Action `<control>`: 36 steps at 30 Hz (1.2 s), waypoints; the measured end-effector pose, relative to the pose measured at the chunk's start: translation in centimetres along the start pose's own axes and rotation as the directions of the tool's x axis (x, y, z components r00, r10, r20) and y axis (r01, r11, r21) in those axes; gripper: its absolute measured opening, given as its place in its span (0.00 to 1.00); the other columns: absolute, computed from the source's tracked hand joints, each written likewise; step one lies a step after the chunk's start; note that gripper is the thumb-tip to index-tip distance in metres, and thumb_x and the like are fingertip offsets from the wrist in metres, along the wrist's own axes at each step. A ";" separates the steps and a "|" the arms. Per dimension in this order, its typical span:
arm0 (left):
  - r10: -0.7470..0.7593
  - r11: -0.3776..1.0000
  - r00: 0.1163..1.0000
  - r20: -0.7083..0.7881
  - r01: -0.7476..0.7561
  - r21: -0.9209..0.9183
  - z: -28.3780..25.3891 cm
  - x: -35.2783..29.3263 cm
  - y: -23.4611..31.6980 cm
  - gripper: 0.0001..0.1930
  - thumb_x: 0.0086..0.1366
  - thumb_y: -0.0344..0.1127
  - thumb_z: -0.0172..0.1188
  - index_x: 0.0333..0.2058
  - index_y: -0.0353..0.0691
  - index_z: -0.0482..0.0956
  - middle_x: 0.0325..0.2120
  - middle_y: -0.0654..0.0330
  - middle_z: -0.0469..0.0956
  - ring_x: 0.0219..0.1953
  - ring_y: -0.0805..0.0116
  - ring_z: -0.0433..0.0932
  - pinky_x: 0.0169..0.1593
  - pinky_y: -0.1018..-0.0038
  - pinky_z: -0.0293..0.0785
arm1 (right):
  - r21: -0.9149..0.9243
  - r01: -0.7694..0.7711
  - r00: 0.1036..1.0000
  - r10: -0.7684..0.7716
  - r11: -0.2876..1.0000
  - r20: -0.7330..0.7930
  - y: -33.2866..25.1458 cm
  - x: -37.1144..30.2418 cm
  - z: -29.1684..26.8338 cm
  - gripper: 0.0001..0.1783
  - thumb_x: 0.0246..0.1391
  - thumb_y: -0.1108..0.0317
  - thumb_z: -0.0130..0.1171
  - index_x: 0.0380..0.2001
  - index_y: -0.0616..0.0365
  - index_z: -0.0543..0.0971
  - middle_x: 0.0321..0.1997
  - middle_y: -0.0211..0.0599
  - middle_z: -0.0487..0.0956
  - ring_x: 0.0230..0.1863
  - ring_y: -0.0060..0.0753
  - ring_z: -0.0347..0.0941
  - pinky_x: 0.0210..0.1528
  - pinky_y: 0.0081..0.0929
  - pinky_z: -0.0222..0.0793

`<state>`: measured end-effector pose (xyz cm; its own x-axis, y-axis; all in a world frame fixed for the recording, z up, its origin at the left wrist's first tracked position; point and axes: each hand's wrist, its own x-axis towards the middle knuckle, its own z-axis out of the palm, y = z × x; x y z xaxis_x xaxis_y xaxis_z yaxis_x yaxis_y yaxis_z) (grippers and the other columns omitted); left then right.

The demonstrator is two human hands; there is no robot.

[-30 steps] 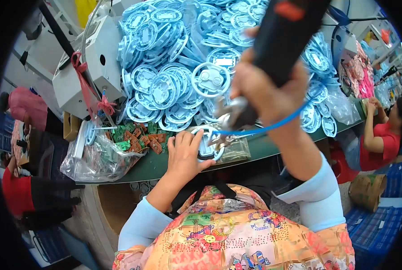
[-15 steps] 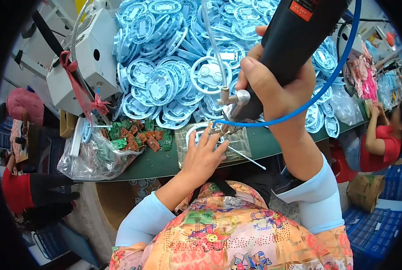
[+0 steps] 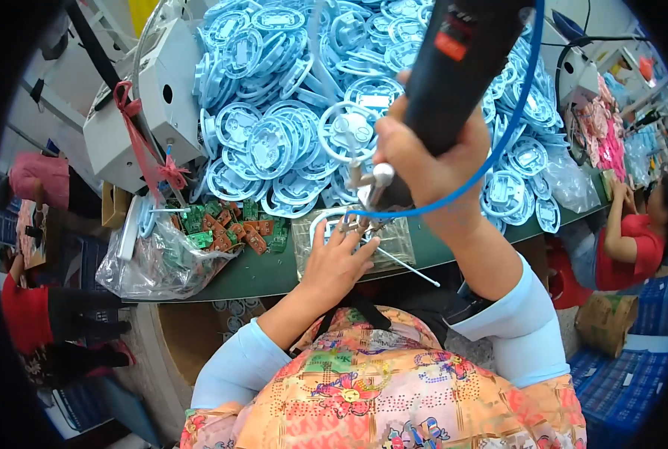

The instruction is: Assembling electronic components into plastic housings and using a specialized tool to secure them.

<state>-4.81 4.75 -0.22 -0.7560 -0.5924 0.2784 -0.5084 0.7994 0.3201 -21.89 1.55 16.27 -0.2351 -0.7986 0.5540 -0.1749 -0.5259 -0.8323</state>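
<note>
My right hand (image 3: 439,161) is wrapped round a black electric screwdriver (image 3: 461,75) with a metal fitting at its lower end. A blue air hose (image 3: 491,183) loops down from it to its tip. The tip points down at a pale blue plastic ring part (image 3: 320,223), which lies on a brown taped pad (image 3: 308,251). My left hand (image 3: 334,262) rests on that part with fingers stretched out and slightly apart, close beside the tip. The fingers and the tool cover much of the part. A thin white cable (image 3: 409,271) trails from it toward the lower right.
A large heap of pale blue plastic parts (image 3: 274,142) fills the back of the green table (image 3: 252,280). To the left are small green and orange circuit boards (image 3: 229,228), a clear plastic bag (image 3: 162,266) and a white machine box (image 3: 154,97). Co-workers sit or stand on both sides.
My right hand has moved left and slightly down with the screwdriver, bringing the hose along. My left hand and the part under it have stayed nearly in place.
</note>
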 end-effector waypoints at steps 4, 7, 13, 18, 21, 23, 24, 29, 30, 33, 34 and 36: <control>0.015 1.000 0.999 -0.033 -0.016 -0.011 -0.9 0.1 0.0 0.26 0.54 0.40 0.70 0.52 0.49 0.77 0.52 0.56 0.73 0.59 0.52 0.68 0.62 0.41 0.55 | -0.044 0.085 0.991 -0.089 0.995 -0.104 -1.4 2.4 -0.7 0.25 0.52 0.76 0.62 0.52 0.70 0.68 0.26 0.31 0.78 0.24 0.20 0.75 0.31 0.19 0.71; -0.014 0.985 0.980 -0.196 -0.020 -0.171 -1.0 0.9 -0.6 0.23 0.49 0.41 0.74 0.44 0.44 0.78 0.46 0.56 0.74 0.56 0.53 0.69 0.56 0.52 0.61 | -0.148 0.194 0.973 -0.209 0.970 -0.098 -0.7 3.8 -0.7 0.24 0.52 0.75 0.63 0.52 0.70 0.69 0.25 0.31 0.78 0.24 0.20 0.75 0.31 0.19 0.71; -0.108 0.985 0.937 -0.332 0.057 -0.162 -1.7 4.1 -1.5 0.17 0.51 0.43 0.73 0.35 0.43 0.78 0.30 0.61 0.72 0.36 0.58 0.71 0.39 0.64 0.63 | -0.088 0.125 0.977 -0.138 0.988 -0.163 -0.7 4.3 0.9 0.25 0.51 0.74 0.65 0.51 0.67 0.69 0.26 0.33 0.77 0.24 0.22 0.76 0.31 0.19 0.72; -0.165 0.984 0.918 -0.361 0.128 -0.124 -1.8 5.7 -1.4 0.11 0.56 0.39 0.69 0.31 0.43 0.77 0.26 0.61 0.74 0.32 0.58 0.72 0.37 0.62 0.63 | -0.110 0.096 0.979 -0.114 0.989 -0.171 -0.9 3.8 1.8 0.25 0.51 0.75 0.66 0.51 0.68 0.69 0.27 0.32 0.77 0.24 0.22 0.76 0.32 0.19 0.72; -0.108 0.994 0.942 -0.318 0.107 -0.019 -1.7 4.6 -3.5 0.10 0.57 0.34 0.67 0.37 0.43 0.77 0.27 0.59 0.75 0.30 0.56 0.73 0.36 0.60 0.64 | -0.105 0.134 0.977 -0.149 0.985 -0.153 -0.4 3.7 1.4 0.25 0.51 0.76 0.65 0.51 0.68 0.69 0.25 0.31 0.77 0.24 0.21 0.76 0.32 0.19 0.72; -0.209 0.975 0.927 -0.312 0.223 0.008 -2.9 3.3 -5.0 0.14 0.58 0.34 0.66 0.43 0.42 0.76 0.30 0.57 0.74 0.32 0.54 0.75 0.34 0.59 0.68 | -0.093 0.107 0.980 -0.120 0.990 -0.155 0.0 3.6 1.0 0.25 0.51 0.76 0.65 0.51 0.68 0.69 0.25 0.31 0.77 0.25 0.21 0.76 0.32 0.19 0.72; -0.305 0.950 0.878 -0.369 0.306 -0.058 -3.9 3.0 -5.3 0.16 0.59 0.34 0.65 0.46 0.43 0.75 0.32 0.57 0.73 0.33 0.53 0.76 0.33 0.59 0.71 | -0.096 0.085 0.981 -0.100 0.992 -0.168 0.1 3.5 0.5 0.25 0.51 0.76 0.65 0.52 0.68 0.69 0.25 0.31 0.77 0.25 0.21 0.76 0.32 0.19 0.72; -0.294 0.943 0.956 0.021 0.293 -0.159 -5.9 1.1 -3.8 0.37 0.48 0.51 0.74 0.54 0.41 0.71 0.45 0.54 0.69 0.40 0.50 0.79 0.38 0.60 0.78 | -0.129 0.055 0.978 -0.080 0.990 -0.194 1.4 3.1 -1.5 0.26 0.51 0.76 0.65 0.52 0.68 0.68 0.27 0.32 0.77 0.25 0.22 0.76 0.33 0.20 0.72; -0.298 0.942 0.951 0.084 0.307 -0.134 -6.0 1.1 -2.9 0.40 0.45 0.52 0.76 0.54 0.40 0.71 0.46 0.54 0.68 0.40 0.50 0.80 0.38 0.60 0.78 | -0.159 0.036 0.975 -0.069 0.987 -0.212 1.8 2.9 -1.8 0.26 0.51 0.75 0.65 0.52 0.67 0.68 0.27 0.31 0.76 0.25 0.22 0.75 0.32 0.20 0.72; -0.309 0.938 0.928 0.209 0.333 -0.093 -5.3 0.8 -2.6 0.40 0.43 0.50 0.77 0.54 0.40 0.71 0.47 0.55 0.69 0.40 0.50 0.80 0.38 0.60 0.78 | -0.174 -0.022 0.984 -0.009 0.984 -0.179 1.9 2.5 -3.2 0.24 0.51 0.74 0.66 0.51 0.66 0.69 0.31 0.32 0.77 0.31 0.22 0.76 0.34 0.20 0.72; -0.309 0.940 0.920 0.240 0.333 -0.067 -5.6 0.7 -2.6 0.39 0.43 0.47 0.77 0.54 0.40 0.71 0.47 0.55 0.69 0.40 0.50 0.80 0.38 0.60 0.78 | -0.174 -0.027 0.991 0.003 0.984 -0.135 1.7 2.3 -3.8 0.25 0.51 0.70 0.68 0.50 0.64 0.70 0.33 0.32 0.77 0.33 0.21 0.75 0.34 0.19 0.72; -0.307 0.943 0.912 0.273 0.329 -0.039 -5.9 0.2 -2.9 0.38 0.44 0.44 0.77 0.54 0.41 0.71 0.48 0.55 0.70 0.40 0.51 0.80 0.38 0.61 0.79 | -0.177 -0.077 0.995 0.063 0.981 -0.079 0.9 1.6 -5.9 0.27 0.52 0.68 0.69 0.53 0.63 0.71 0.40 0.32 0.77 0.41 0.20 0.74 0.38 0.19 0.72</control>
<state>-1.02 1.73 4.26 -0.6459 -0.7579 -0.0919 -0.7126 0.5553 0.4289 -28.07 1.48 16.52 -0.3209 -0.8045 0.4998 -0.3232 -0.4030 -0.8562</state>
